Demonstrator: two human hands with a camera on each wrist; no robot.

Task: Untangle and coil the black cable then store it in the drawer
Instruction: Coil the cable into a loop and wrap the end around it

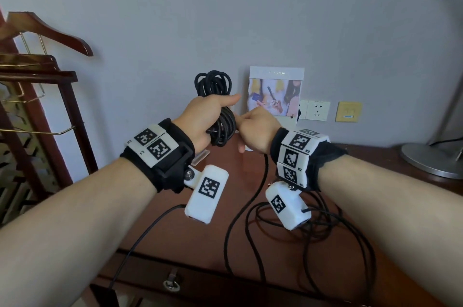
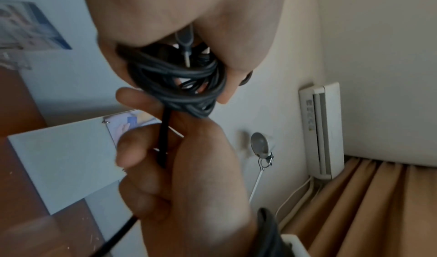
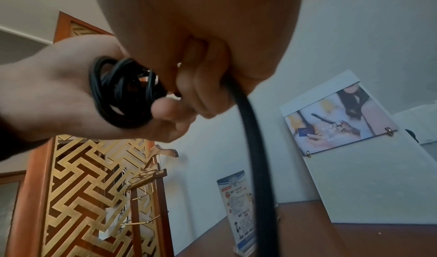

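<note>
My left hand (image 1: 208, 118) is raised above the desk and grips a bundle of black cable (image 1: 214, 86) wound into several loops; the loops stick out above and below the fist (image 2: 179, 85). My right hand (image 1: 255, 128) is right beside it, fingers curled round the loose strand (image 3: 250, 130) just under the bundle. From there the strand hangs down to a tangle of slack cable (image 1: 313, 226) on the desk top. The drawer front (image 1: 213, 279) with its ring pull (image 1: 171, 284) is shut at the desk's near edge.
A wooden desk (image 1: 220, 206) stands against a grey wall. A picture stand (image 1: 275, 91) and wall sockets (image 1: 318, 110) are behind the hands. A lamp base (image 1: 431, 159) sits at the right. A wooden coat rack (image 1: 37, 76) stands at the left.
</note>
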